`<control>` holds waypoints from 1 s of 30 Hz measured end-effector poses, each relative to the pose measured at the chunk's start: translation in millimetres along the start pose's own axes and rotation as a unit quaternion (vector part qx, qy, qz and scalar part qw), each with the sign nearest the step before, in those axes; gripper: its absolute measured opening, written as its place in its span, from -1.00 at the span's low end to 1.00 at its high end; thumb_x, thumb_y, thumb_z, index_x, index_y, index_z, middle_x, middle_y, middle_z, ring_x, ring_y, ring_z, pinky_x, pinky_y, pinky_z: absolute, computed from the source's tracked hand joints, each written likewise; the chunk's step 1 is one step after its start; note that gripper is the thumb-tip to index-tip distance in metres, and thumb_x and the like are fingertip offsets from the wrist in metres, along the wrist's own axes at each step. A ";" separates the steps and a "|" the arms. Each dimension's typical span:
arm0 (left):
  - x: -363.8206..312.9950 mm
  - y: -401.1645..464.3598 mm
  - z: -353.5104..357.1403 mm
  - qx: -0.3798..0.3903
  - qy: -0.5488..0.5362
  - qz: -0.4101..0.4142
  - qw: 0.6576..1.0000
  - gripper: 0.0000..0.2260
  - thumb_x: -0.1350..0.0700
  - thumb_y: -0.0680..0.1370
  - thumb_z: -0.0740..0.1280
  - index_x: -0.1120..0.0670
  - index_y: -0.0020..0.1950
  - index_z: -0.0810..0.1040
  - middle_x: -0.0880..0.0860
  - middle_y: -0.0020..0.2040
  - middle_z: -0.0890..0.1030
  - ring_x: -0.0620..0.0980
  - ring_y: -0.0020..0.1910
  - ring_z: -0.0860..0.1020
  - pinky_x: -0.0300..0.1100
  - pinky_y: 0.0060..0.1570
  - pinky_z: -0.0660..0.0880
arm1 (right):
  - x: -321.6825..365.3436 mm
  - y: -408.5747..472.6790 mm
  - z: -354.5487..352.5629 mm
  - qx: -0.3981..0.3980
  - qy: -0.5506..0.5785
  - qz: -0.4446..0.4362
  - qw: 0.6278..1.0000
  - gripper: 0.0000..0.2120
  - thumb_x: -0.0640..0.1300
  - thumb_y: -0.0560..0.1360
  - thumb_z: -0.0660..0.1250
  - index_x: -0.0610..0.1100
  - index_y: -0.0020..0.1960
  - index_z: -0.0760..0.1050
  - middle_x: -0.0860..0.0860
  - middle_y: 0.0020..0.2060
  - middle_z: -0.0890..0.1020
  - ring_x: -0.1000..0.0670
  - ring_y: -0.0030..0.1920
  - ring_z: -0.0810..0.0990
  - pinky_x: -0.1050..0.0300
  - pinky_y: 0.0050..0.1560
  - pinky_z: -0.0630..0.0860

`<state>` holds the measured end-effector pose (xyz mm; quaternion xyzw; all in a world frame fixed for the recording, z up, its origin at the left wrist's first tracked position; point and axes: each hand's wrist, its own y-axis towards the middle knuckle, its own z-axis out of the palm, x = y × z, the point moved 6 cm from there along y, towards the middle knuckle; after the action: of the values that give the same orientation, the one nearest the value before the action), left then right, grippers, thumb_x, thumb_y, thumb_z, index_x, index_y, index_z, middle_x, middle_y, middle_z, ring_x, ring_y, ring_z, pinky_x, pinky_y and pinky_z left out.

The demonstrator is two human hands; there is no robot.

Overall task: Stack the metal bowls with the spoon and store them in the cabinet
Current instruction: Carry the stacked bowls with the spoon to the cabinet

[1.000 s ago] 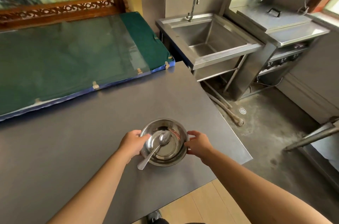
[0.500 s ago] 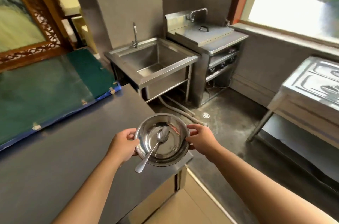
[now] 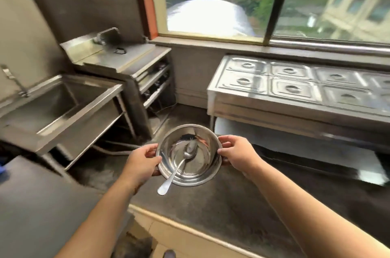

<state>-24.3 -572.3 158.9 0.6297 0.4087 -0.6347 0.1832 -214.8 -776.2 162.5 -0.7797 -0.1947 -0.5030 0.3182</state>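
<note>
Both hands hold the stacked metal bowls [image 3: 190,155] in the air, clear of any surface. Head view, the only one: left hand [image 3: 141,162] grips the left rim, thumb over the edge, fingers curled beneath. Right hand [image 3: 237,153] grips the right rim the same way. Spoon [image 3: 179,166] lies inside the top bowl, its bowl end near the centre, its handle sticking out over the near-left rim.

Surroundings: dark floor [image 3: 211,198] directly below the bowls. Steel sink [image 3: 52,110] to the left, with a lidded steel unit [image 3: 118,61] behind it. Steel counter with recessed tray lids [image 3: 295,84] to the right, under the window [image 3: 253,0]. Grey tabletop [image 3: 38,205] at lower left. Nothing sits between the hands and the bowls. Frame edges blurred.
</note>
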 end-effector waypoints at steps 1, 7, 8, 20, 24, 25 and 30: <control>-8.6 6.3 19.0 0.019 0.004 0.006 1.000 -0.69 0.46 0.55 0.28 0.13 0.18 0.55 0.15 0.00 0.66 0.04 -0.19 0.67 -0.14 -0.38 0.64 | -2.7 0.7 -18.1 -0.019 -0.002 0.001 1.000 -0.62 -0.45 0.53 0.37 -0.25 0.32 0.58 -0.17 -0.04 0.74 0.04 -0.29 0.69 0.26 -0.39 0.58; -45.2 56.0 140.6 0.138 0.043 0.017 0.989 -0.72 0.47 0.54 0.28 0.17 0.11 0.59 0.16 -0.06 0.67 0.01 -0.28 0.66 -0.12 -0.42 0.63 | -30.2 1.5 -123.4 -0.130 0.041 0.033 0.990 -0.64 -0.46 0.53 0.35 -0.22 0.28 0.59 -0.06 -0.16 0.72 0.13 -0.32 0.67 0.35 -0.40 0.55; -49.1 67.0 163.8 0.165 0.046 0.016 0.985 -0.72 0.47 0.54 0.27 0.19 0.13 0.60 0.17 -0.06 0.68 0.04 -0.27 0.66 -0.08 -0.39 0.65 | -35.9 2.4 -140.9 -0.152 0.046 0.043 0.986 -0.64 -0.46 0.53 0.35 -0.22 0.27 0.59 -0.06 -0.16 0.71 0.13 -0.34 0.67 0.36 -0.42 0.54; -139.0 158.8 407.1 0.406 0.133 0.089 0.900 -0.71 0.38 0.50 0.36 0.01 0.00 0.69 0.05 -0.16 0.74 0.05 -0.25 0.69 -0.04 -0.26 0.67 | -61.1 17.7 -311.3 -0.404 0.074 0.120 0.904 -0.58 -0.33 0.53 0.42 -0.15 0.37 0.55 0.03 -0.08 0.67 0.10 -0.13 0.65 0.39 -0.39 0.52; -174.4 164.7 481.1 0.468 0.150 0.136 0.860 -0.76 0.34 0.50 0.40 0.05 0.05 0.69 0.05 -0.15 0.73 -0.19 -0.39 0.64 -0.35 -0.45 0.51 | -66.1 6.9 -354.2 -0.476 0.108 0.124 0.864 -0.59 -0.35 0.51 0.44 -0.14 0.33 0.59 0.01 -0.12 0.72 0.11 -0.25 0.68 0.35 -0.38 0.53; -180.5 162.6 497.2 0.481 0.165 0.155 0.847 -0.75 0.32 0.49 0.42 0.00 0.04 0.70 0.01 -0.16 0.74 -0.17 -0.35 0.64 -0.34 -0.43 0.51 | -68.0 2.2 -363.6 -0.491 0.110 0.126 0.855 -0.61 -0.36 0.50 0.44 -0.13 0.30 0.61 0.04 -0.17 0.73 0.11 -0.27 0.68 0.31 -0.37 0.53; -199.2 147.3 575.9 0.526 0.197 0.217 0.799 -0.63 0.24 0.45 0.46 -0.30 -0.24 0.67 -0.12 -0.20 0.74 -0.07 -0.21 0.70 -0.19 -0.25 0.62 | -81.8 -22.4 -411.1 -0.550 0.139 0.122 0.815 -0.68 -0.37 0.49 0.43 -0.09 0.18 0.66 0.04 -0.24 0.76 0.10 -0.31 0.69 0.25 -0.40 0.54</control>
<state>-260.6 -1148.3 232.3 0.8131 -0.1077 -0.5576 -0.1278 -534.5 -1043.1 214.8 -0.7636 0.2571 -0.5868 -0.0808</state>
